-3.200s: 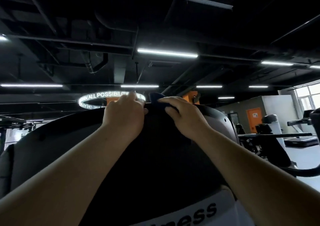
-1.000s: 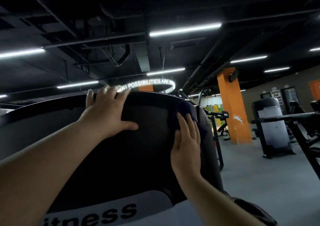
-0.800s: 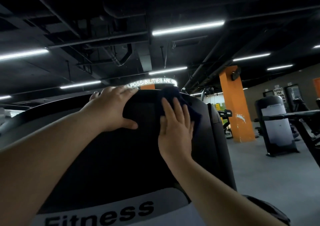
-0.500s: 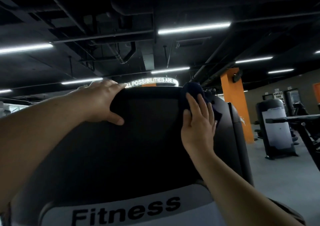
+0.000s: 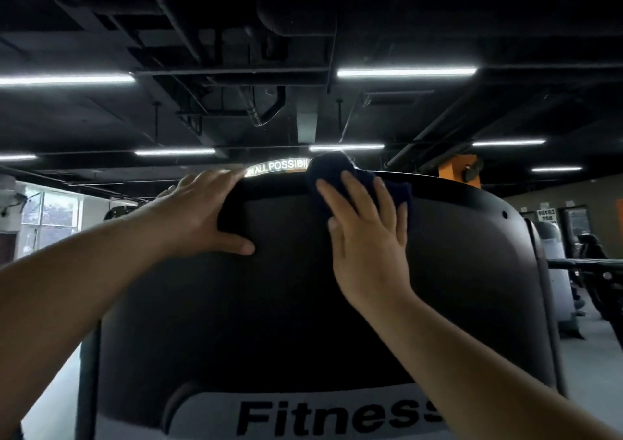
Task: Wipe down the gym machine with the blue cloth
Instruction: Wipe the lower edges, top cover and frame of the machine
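Note:
The gym machine fills the lower view: a tall dark shroud with a white band reading "Fitness" at the bottom. A dark blue cloth lies bunched over the shroud's top edge, near the middle. My right hand presses flat on the cloth with straight fingers and covers most of it. My left hand rests on the top edge to the left, with its fingers over the rim and its thumb on the front face.
An orange pillar rises behind the shroud at the right. More dark gym machines stand on the grey floor at the far right. A lit ring sign hangs behind the top edge. Windows are at the far left.
My right hand has wiped the cloth along the top of the shroud, from the right side to near the middle. The left hand has kept its place on the top edge.

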{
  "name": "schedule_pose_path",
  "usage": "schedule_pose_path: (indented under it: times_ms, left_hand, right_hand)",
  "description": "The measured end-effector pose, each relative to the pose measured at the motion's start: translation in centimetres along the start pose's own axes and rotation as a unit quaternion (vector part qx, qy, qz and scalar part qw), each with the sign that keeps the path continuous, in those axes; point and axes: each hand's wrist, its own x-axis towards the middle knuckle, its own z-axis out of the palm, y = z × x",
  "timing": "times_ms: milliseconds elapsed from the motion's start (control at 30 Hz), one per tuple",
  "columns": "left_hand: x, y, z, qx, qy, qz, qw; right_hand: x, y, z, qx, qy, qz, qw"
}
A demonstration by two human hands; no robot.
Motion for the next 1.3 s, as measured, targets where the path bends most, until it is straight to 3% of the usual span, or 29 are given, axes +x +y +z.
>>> schedule_pose_path:
  times_ms: [100,300,500,567,667,733,933,1167,1300]
  left_hand:
    - [-0.4,-2.7,0.3,-0.005,0.008,-0.009,1.000]
    - [-0.9,-5.8,1.5,-0.090,0.012,-0.011,0.996]
    - [-1.0,-7.0,2.3,-0.098,0.039,0.012,0.994]
    - [-1.6,-7.7,2.1,-0.101,0.031,-0.005,0.994]
    - [-3.5,-8.7,2.8,-0.102,0.032,-0.082,0.991]
    - [-4.7,-8.7,3.3,-0.154,0.039,-0.102,0.982]
    - [-4.6,-9.3,2.8,-0.162,0.026,-0.102,0.981]
    - [-8.0,-13.8,5.7,-0.198,0.020,-0.105,0.974]
    - [-8.0,-15.9,6.5,-0.203,0.055,-0.073,0.975]
  right_hand:
    - [0.9,-0.7,0.1,-0.050,-0.025,-0.064,0.996]
    - [1.8,-3.7,1.3,-0.013,0.043,0.028,0.999]
    - [1.2,-7.8,5.7,-0.119,-0.010,-0.170,0.978]
    - [2.6,-7.2,4.7,-0.147,-0.011,-0.180,0.973]
    - [4.2,-7.4,3.3,-0.099,-0.013,-0.095,0.990]
    - [3.7,-9.1,4.0,-0.103,-0.028,-0.089,0.990]
    - [2.1,-11.5,6.2,-0.157,-0.106,-0.249,0.950]
    - [2.5,-12.2,6.5,-0.136,-0.031,-0.114,0.984]
    - [-0.2,-14.5,9.9,-0.194,-0.118,-0.253,0.940]
